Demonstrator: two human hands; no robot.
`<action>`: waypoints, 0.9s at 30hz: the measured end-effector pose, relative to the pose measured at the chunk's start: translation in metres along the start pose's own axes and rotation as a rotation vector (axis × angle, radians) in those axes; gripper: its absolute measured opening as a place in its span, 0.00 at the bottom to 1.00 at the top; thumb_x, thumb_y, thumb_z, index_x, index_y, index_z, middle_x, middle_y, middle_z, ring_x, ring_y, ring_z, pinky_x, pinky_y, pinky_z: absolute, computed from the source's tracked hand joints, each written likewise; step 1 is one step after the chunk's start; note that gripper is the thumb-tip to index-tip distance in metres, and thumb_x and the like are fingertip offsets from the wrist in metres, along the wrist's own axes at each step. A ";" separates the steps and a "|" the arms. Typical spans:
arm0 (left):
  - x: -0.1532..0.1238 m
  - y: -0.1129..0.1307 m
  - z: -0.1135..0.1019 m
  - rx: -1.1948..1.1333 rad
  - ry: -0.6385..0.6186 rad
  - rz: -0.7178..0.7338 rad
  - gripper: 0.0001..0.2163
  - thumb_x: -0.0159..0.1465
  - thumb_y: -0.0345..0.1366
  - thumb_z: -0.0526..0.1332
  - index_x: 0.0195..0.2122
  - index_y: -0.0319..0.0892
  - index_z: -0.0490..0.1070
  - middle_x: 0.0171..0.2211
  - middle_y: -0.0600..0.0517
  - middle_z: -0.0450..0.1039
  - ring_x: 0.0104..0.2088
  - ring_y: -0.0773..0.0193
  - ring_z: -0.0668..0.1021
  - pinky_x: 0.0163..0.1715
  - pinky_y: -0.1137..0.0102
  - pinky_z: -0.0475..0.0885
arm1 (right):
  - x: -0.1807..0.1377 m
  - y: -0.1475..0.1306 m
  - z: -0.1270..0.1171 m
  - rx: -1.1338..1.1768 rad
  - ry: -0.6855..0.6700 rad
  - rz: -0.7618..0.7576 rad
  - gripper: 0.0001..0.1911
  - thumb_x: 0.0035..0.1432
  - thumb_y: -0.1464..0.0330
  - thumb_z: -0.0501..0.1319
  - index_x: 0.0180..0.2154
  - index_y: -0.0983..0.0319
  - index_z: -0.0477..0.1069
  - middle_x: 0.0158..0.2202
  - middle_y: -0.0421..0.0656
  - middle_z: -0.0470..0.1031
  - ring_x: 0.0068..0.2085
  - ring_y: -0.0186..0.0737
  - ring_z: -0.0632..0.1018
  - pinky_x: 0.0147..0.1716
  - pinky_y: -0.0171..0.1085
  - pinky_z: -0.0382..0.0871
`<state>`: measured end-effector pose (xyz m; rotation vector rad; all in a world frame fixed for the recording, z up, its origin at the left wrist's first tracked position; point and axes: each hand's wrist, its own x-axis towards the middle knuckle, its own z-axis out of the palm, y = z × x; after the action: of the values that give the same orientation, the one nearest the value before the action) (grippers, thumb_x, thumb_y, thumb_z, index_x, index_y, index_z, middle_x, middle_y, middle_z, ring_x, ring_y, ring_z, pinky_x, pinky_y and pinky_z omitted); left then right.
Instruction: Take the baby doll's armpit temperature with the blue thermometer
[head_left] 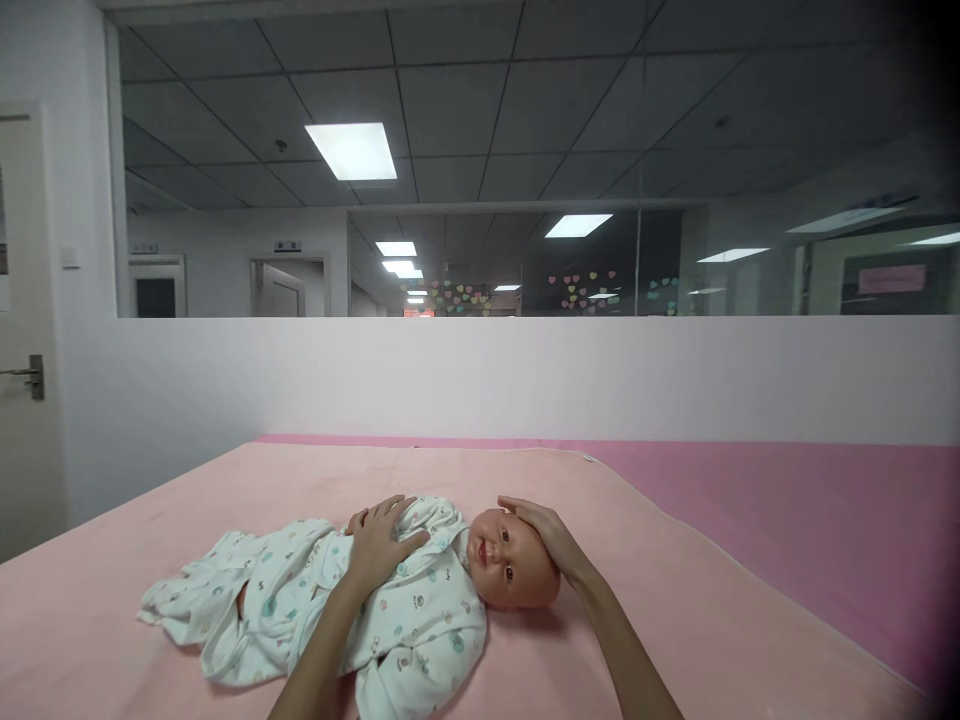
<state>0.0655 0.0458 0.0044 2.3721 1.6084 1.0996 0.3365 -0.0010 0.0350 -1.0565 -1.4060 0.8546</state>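
A baby doll (516, 580) lies on its back across a pink blanket, its head to the right and its legs to the left. It wears a white printed outfit (427, 610) with long sleeves and trousers. My left hand (381, 542) rests on the doll's chest, fingers spread over the cloth. Against the top of the doll's head lies my right hand (546, 530), its fingers stretched along the far side of the head. The doll's face is turned up toward me. A bit of its hand shows beyond my left fingers.
The pink blanket (675, 620) covers most of the table, with a darker pink surface (825, 530) along its right and far edges. Behind stands a low white wall (525, 380) topped by a glass window. A door (30, 430) is at the far left.
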 end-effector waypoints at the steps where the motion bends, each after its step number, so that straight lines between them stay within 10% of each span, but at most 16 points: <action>1: 0.000 0.000 0.000 -0.002 0.001 0.002 0.25 0.53 0.54 0.56 0.51 0.55 0.63 0.55 0.54 0.62 0.54 0.55 0.63 0.55 0.56 0.50 | -0.001 -0.001 0.001 0.023 -0.009 0.012 0.16 0.47 0.58 0.58 0.35 0.61 0.75 0.42 0.43 0.75 0.47 0.43 0.71 0.50 0.40 0.61; 27: 0.001 0.000 0.002 -0.006 0.029 0.016 0.24 0.53 0.53 0.57 0.51 0.55 0.63 0.54 0.54 0.62 0.54 0.54 0.64 0.55 0.54 0.49 | 0.001 0.002 0.002 0.074 0.112 -0.011 0.22 0.45 0.53 0.59 0.32 0.63 0.76 0.40 0.46 0.76 0.47 0.47 0.73 0.51 0.42 0.61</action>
<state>0.0672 0.0472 0.0033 2.3808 1.5958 1.1450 0.3352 0.0004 0.0333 -1.0237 -1.2757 0.8211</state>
